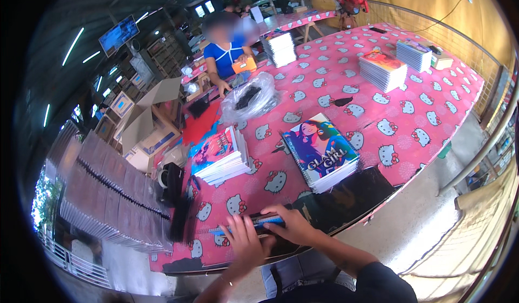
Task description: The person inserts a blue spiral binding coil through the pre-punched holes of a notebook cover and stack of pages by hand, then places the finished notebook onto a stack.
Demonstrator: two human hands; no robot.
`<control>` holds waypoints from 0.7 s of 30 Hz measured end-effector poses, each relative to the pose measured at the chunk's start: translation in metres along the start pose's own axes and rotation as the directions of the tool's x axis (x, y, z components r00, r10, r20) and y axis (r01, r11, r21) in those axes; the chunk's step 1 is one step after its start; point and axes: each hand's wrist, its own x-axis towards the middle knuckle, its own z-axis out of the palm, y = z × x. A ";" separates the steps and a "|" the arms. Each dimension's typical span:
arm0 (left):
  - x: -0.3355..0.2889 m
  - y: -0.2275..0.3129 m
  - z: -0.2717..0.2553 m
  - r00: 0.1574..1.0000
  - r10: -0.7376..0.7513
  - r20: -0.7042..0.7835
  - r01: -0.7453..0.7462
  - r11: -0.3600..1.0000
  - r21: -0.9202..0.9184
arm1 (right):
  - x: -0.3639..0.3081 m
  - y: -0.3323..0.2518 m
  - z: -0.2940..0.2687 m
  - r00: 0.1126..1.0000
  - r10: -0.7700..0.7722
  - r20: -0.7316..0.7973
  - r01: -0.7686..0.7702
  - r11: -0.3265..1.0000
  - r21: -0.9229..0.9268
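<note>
At the near edge of the table, a notebook with a spiral coil (pixel 214 231) is seen nearly edge-on, showing a narrow blue strip. My left hand (pixel 246 241) rests against it with the fingers stretched out. My right hand (pixel 294 228) grips its right end, fingers bent over the top. Much of the notebook is hidden by both hands. Just beyond them stands a stack of spiral notebooks (pixel 321 150) with a colourful illustrated cover. Left of that is another stack of notebooks (pixel 219 154), its edges uneven.
A pink patterned cloth covers the table (pixel 275 181); a black sheet (pixel 351 197) lies along its near edge. Tall stacks of coil-bound books (pixel 111 189), a black tape dispenser (pixel 172 181) and an open carton (pixel 157 127) stand left. Across the table, a co-worker (pixel 223 54) sits near a plastic bag (pixel 251 98).
</note>
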 end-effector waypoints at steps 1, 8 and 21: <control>0.028 -0.001 -0.012 0.997 -0.051 -0.052 0.052 0.998 0.023 | -0.001 0.001 -0.003 1.000 -0.001 -0.006 0.001 1.000 0.003; 0.017 0.003 0.002 0.996 0.074 -0.045 -0.071 0.996 0.057 | -0.005 -0.005 -0.024 0.992 0.015 0.127 -0.012 1.000 -0.025; -0.019 0.023 0.027 0.961 0.240 -0.134 -0.250 0.966 -0.061 | -0.004 -0.001 -0.019 0.995 0.018 0.101 -0.009 0.996 -0.090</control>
